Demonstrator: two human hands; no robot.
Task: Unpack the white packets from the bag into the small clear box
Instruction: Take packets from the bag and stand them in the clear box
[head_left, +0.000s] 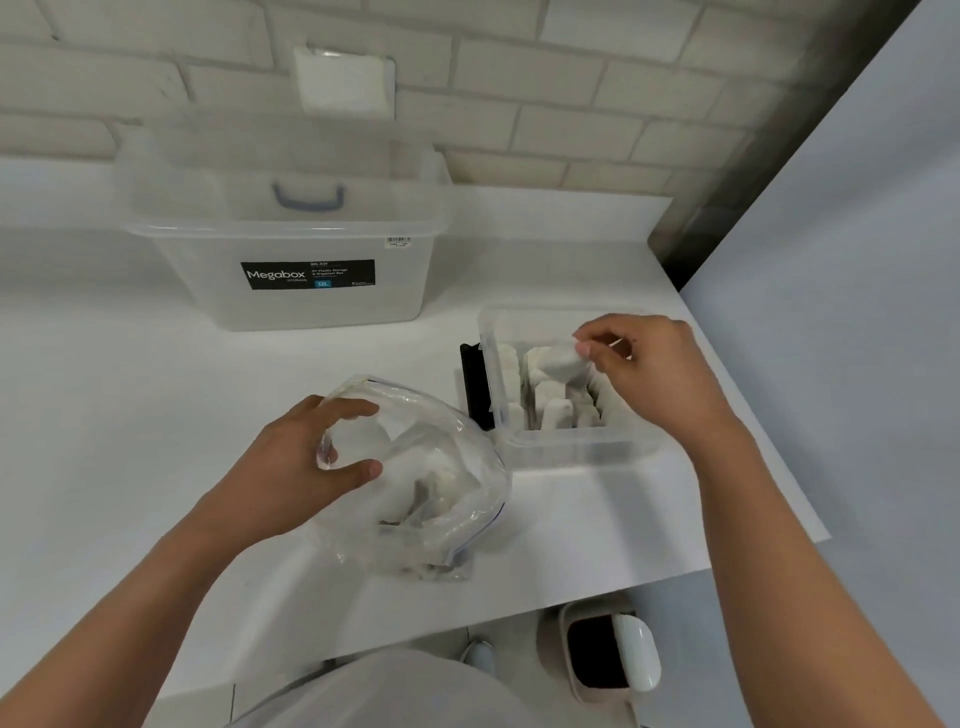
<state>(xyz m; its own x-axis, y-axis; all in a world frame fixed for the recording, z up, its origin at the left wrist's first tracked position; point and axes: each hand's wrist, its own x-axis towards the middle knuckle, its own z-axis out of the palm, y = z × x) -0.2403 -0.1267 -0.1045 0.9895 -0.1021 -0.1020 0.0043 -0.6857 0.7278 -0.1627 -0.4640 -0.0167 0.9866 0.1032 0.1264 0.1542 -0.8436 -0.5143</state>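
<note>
Left hand grips the open mouth of the clear bag on the counter. Right hand pinches a white packet above the small clear box, partly filled with packets

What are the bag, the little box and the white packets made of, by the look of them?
The bag looks like thin, soft clear plastic film: it crumples and glints, with a blue zip strip. The small clear box seems rigid, faintly frosted plastic: straight walls, moulded rim. The white packets look matte, perhaps paper or fabric; too blurred to tell.
</note>
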